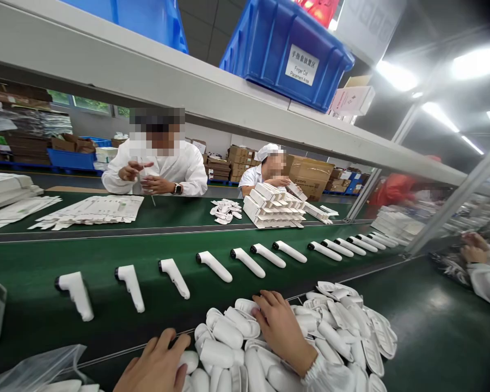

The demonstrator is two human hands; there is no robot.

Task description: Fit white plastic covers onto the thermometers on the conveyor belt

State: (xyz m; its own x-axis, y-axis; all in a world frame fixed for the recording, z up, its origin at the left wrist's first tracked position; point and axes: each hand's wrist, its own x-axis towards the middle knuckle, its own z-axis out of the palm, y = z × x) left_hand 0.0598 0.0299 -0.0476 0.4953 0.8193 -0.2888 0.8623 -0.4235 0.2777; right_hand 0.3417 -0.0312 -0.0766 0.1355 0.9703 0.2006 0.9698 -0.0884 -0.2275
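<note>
A large heap of white plastic covers (222, 332) lies at the near edge of the green bench. My right hand (280, 326) rests on top of the heap, palm down with its fingers spread over the covers. At the heap's left edge is my left hand (155, 365), its fingers apart and slightly bent, the fingertips close to the nearest covers. Beyond both hands, a row of white handheld devices with black tips (214, 267) lies along the green belt (106, 247). Neither hand visibly grips anything.
Across the belt, two people in white sit near flat printed sheets (93, 211), small white parts (226, 210) and stacked white boxes (273, 206). A shelf (212, 81) with blue bins (286, 54) crosses overhead. At lower left lies a clear plastic bag (41, 367). Another person's hands (475, 247) are at right.
</note>
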